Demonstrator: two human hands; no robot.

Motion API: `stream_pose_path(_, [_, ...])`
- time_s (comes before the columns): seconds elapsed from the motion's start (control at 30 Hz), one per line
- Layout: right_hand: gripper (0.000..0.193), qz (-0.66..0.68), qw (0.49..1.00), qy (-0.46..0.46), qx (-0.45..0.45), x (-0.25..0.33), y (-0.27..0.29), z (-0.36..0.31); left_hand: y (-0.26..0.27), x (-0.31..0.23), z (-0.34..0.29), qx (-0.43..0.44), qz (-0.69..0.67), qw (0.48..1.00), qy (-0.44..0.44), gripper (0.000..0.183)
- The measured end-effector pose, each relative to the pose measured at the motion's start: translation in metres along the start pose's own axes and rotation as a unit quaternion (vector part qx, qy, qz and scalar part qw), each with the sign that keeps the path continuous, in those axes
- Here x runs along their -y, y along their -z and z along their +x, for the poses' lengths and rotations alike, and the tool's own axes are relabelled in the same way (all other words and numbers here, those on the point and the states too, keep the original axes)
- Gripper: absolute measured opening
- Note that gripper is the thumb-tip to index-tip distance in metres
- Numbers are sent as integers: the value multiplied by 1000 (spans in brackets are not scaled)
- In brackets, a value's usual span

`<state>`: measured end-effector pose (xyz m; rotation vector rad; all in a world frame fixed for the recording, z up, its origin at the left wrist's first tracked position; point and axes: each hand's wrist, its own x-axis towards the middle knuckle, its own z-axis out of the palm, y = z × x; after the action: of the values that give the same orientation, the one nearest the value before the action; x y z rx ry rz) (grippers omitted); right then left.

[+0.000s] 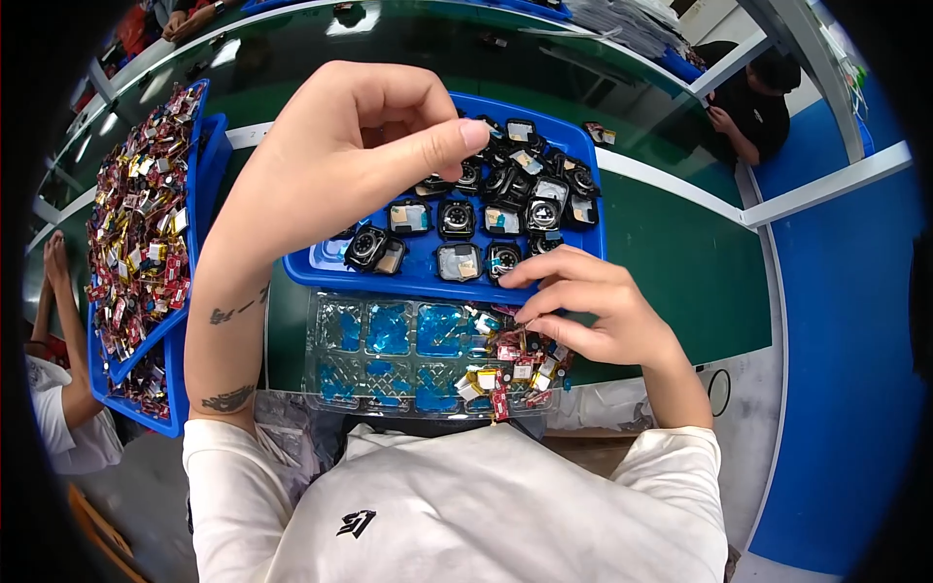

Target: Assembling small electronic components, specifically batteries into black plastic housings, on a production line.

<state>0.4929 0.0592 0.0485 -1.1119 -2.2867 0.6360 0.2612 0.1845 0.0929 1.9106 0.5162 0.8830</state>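
My left hand (374, 155) is raised over the left part of a blue tray (360, 279). Its fingers are curled and the thumb points right; whatever they hold, if anything, is hidden. My right hand (603, 306) is at the tray's front right edge, thumb and a finger close together beside small red circuit boards (523, 371). I cannot make out what is between those fingertips. Black smartwatch cases (456, 220), several with pale backs, fill the blue tray. In front of it lies a clear compartment tray (355, 408) with blue film pieces (439, 330) and, at its right, the boards.
At the left, stacked blue bins (180, 384) are heaped with small red and yellow boards (141, 233). White frame bars (671, 189) cross the green table (709, 282). A person in black (763, 107) sits at the far right; another person's arms (63, 301) show at the left.
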Motion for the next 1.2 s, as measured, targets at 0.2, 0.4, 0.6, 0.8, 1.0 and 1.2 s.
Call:
stream_pose_path(0.2, [16, 177, 971, -5, -163, 8, 13, 31, -5, -15, -4, 90, 47, 994, 27, 17])
stream_pose_path(0.4, [15, 119, 964, 86, -223, 14, 27, 70, -12, -18, -6, 35, -8, 999, 9, 25])
stream_pose_path(0.6, [20, 131, 946, 114, -272, 12, 29, 86, -3, -23, -7, 4, 29, 999, 15, 16])
stream_pose_path(0.8, [20, 179, 947, 99, -248, 5, 29, 83, -14, -15, -4, -44, -94, 995, 7, 20])
stream_pose_path(1.0, [17, 306, 916, 112, -234, 2, 19, 83, -20, -8, -5, -62, -68, 995, -41, 23])
stream_pose_path(1.2, [17, 599, 779, -14, -187, 6, 16, 82, -24, -7, -5, -82, -4, 991, -107, 15])
